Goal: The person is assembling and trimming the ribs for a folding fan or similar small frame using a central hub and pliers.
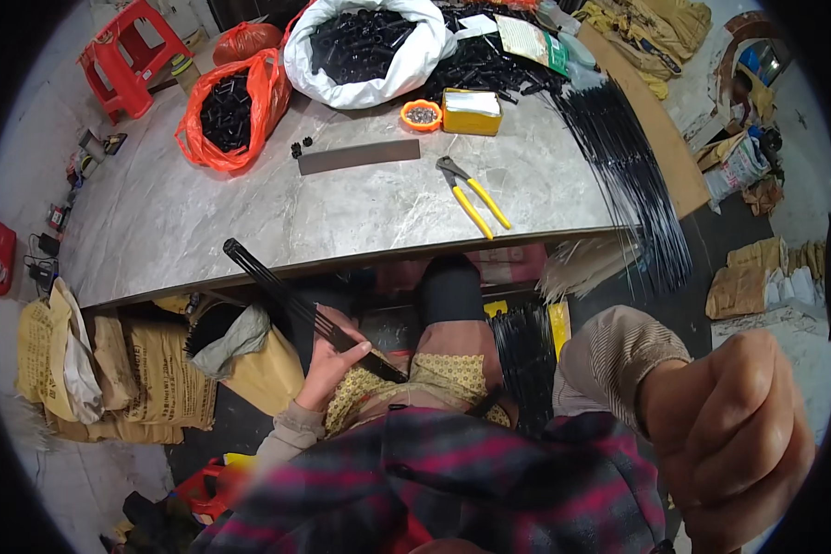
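Observation:
My left hand [334,367] is closed round a bundle of thin black rods [266,284], which looks like a folded umbrella frame. The bundle slants over my lap, its far end reaching the table's front edge. Raised at the lower right, my right hand [735,432] is clenched in a fist, close to the camera; whatever its fingers may hold is hidden. On the grey table [249,208] lie yellow-handled pincers [472,198], jaws pointing away from me. Behind them are a flat grey metal bar [360,156], an orange dish [407,108] of small metal parts and a yellow box [472,121].
A white sack [304,69] and a red plastic bag [264,115] hold black parts at the table's far side. Long black rods [623,157] overhang the right edge. More rods [523,360] stand beside my leg. Cardboard cartons [170,374] sit at the left; a red stool [120,60] stands behind.

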Tool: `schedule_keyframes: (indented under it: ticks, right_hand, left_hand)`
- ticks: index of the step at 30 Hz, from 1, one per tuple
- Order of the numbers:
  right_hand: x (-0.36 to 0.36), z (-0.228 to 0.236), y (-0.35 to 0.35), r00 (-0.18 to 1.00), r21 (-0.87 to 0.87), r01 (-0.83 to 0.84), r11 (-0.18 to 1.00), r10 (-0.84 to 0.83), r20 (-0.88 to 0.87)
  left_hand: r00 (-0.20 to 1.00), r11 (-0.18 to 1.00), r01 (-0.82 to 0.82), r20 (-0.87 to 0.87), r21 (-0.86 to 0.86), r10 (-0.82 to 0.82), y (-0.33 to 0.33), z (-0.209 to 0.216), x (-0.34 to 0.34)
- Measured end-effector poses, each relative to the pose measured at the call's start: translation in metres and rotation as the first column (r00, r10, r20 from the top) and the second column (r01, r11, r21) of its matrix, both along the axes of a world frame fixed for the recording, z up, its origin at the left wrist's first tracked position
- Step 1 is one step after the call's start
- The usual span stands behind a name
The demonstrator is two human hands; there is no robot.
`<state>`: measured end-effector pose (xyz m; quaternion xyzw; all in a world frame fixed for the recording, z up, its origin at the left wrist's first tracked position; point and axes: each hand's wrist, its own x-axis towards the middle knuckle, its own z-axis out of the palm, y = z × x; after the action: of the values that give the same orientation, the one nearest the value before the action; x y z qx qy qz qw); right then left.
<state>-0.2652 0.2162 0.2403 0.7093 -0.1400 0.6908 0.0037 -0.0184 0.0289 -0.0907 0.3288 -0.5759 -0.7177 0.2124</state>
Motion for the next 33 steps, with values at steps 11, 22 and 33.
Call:
schedule_keyframes:
  ticks: [11, 22, 33]
  right_hand:
    - [-0.013, 0.0, 0.004, 0.99, 0.139, 0.074, 0.988, -0.056, -0.13]
    - [-0.021, -0.017, 0.014, 0.985, 0.372, 0.094, 0.923, -0.032, -0.169]
    - [-0.025, -0.085, -0.006, 0.988, 0.562, 0.122, 0.818, -0.154, 0.011]
  left_hand:
    - [0.992, 0.99, 0.055, 0.108, 0.13, -0.069, -0.003, 0.015, 0.003]
    - [0.984, 0.973, -0.09, 0.168, 0.211, 0.055, -0.01, 0.025, 0.016]
    - [0.962, 0.946, -0.265, -0.015, 0.186, 0.272, -0.067, 0.046, 0.044]
